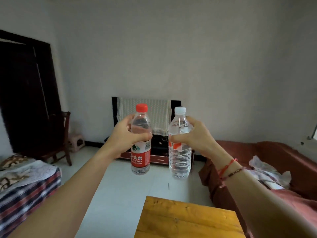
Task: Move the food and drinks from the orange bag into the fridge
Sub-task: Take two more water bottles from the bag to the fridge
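Observation:
My left hand (pixel 123 134) grips a water bottle with a red cap and red label (pixel 141 157), held upright in the air at the middle of the view. Beside it, my right hand (pixel 197 136) grips a taller clear water bottle with a white cap (pixel 179 157), also upright. The two bottles hang side by side, a little apart, above the pale floor. Neither the orange bag nor a fridge is in view.
A yellow wooden table (pixel 187 219) lies below the hands. A covered TV on a low dark stand (pixel 159 152) stands at the far wall. A bed with striped bedding (pixel 25 186) is at left, a reddish sofa (pixel 274 155) at right, a wooden chair (pixel 63 138) by a dark door.

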Demonstrator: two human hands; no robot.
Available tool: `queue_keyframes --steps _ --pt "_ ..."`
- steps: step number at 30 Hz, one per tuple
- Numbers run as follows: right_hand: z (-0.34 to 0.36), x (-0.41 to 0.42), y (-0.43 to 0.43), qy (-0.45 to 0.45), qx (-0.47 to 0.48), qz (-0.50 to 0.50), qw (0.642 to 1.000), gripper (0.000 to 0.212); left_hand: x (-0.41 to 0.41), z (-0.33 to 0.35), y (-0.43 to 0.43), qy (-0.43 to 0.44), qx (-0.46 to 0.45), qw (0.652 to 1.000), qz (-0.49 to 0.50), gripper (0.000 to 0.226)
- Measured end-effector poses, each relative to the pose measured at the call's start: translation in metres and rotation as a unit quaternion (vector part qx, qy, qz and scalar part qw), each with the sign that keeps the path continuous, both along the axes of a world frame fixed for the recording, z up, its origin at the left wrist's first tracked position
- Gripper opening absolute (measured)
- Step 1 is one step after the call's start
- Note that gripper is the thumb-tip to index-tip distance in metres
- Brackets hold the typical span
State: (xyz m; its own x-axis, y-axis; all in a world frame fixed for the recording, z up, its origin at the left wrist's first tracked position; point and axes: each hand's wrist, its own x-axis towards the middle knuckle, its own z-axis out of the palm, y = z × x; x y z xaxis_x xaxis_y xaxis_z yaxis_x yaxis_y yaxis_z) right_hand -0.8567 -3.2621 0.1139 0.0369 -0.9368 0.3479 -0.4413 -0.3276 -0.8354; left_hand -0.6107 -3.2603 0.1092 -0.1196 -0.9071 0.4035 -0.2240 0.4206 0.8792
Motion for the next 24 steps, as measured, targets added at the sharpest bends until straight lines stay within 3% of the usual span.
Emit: queue_keyframes --steps 12,24 --pt "-0.002 0.122 -0.011 0.01 -0.001 0.236 0.972 0.057 0.086 -0.01 0.114 -0.008 0.013 0.964 0.264 0.051" --pt "-0.013 0.323 0.111 0.015 0.007 0.468 0.883 0.059 0.202 -0.013 0.32 -0.003 0.03 0.872 0.488 0.06"
